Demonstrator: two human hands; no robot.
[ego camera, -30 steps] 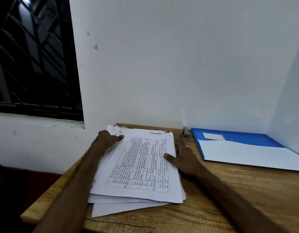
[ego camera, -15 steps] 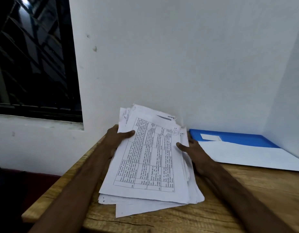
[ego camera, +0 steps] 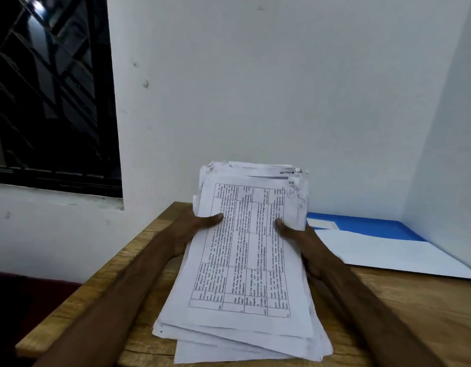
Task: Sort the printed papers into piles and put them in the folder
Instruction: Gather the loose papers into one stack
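Both forearms reach forward over the light wooden table (ego camera: pixel 414 313), and the two hands clamp a thick, uneven stack of white printed papers (ego camera: pixel 242 260) from either side. The left hand (ego camera: pixel 192 231) grips the stack's left edge with its thumb laid flat on the top sheet. The right hand (ego camera: pixel 300 239) grips the right edge the same way, thumb pointing inward across the print. The stack tilts, its far end raised towards the white wall (ego camera: pixel 282 88) and its near end low at the table's front edge. The sheets are fanned out of line there. The fingers of both hands are hidden behind the paper, so only the thumbs show how the grip sits. The top sheet carries a ruled table of small text, too blurred to read, and some pen marks at its upper right corner. To the right, near the stack, an open blue folder (ego camera: pixel 374 226) lies flat on the table. A broad white sheet or pocket (ego camera: pixel 387 252) covers its near part; which of the two cannot be told. A dark barred window (ego camera: pixel 49 88) fills the upper left.
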